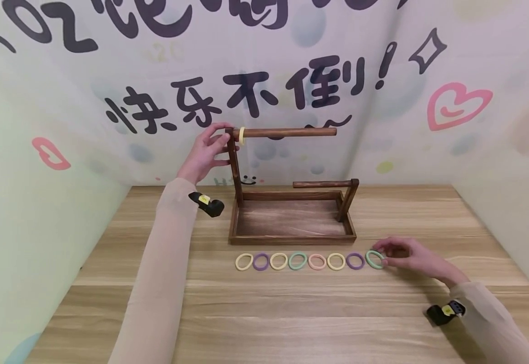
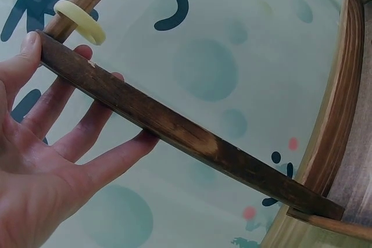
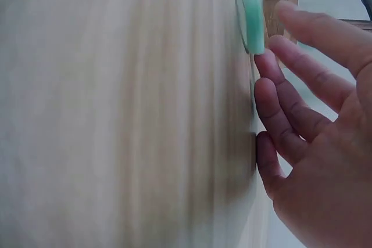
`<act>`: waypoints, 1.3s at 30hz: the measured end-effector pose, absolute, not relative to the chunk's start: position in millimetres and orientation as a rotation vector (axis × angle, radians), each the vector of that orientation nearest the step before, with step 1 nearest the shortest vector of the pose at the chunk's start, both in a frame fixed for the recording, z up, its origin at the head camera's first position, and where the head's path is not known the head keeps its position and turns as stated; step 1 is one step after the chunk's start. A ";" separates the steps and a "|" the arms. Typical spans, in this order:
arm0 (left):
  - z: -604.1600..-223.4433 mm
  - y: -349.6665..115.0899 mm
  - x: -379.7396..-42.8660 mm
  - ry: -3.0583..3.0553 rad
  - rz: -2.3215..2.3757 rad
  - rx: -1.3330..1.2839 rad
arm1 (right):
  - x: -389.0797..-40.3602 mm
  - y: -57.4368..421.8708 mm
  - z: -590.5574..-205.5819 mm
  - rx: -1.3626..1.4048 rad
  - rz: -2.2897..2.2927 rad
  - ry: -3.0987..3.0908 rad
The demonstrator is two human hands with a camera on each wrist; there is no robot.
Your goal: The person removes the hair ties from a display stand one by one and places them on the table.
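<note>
My left hand (image 1: 207, 154) grips the upper part of a dark wooden post (image 2: 145, 114), with the thumb at its top end and the fingers behind it. A pale yellow ring (image 1: 241, 136) hangs on the post's long horizontal bar (image 1: 292, 132), close to the post. On the table, my right hand (image 1: 410, 257) is at the green ring (image 1: 369, 262) that ends a row on the right. Fingertips touch or nearly touch this ring's edge. In the right wrist view the fingers are loosely bent beside the green ring (image 3: 254, 18), not closed round it.
The post belongs to a wooden tray stand (image 1: 292, 239) with a lower, shorter bar (image 1: 321, 184) on the right. Left of the green ring, several yellow, purple, green and pink rings (image 1: 316, 268) lie in a row. A printed cloth (image 1: 264, 101) hangs behind the table (image 1: 292, 313).
</note>
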State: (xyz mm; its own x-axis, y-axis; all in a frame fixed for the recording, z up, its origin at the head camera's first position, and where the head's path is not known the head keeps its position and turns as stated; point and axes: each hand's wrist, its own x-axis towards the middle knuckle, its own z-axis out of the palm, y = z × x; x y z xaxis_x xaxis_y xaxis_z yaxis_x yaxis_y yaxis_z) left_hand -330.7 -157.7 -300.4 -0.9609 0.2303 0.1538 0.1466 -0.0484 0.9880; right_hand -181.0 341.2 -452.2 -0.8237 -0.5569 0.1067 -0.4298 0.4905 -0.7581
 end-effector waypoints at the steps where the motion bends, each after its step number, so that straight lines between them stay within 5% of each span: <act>1: -300.3 -157.8 -330.8 2.125 2.194 0.419 | -181.1 340.9 -451.9 -0.877 -1.240 2.579; 39: -301.6 -158.4 -331.0 2.108 2.197 0.438 | -225.6 325.5 -390.1 -0.719 -1.222 2.636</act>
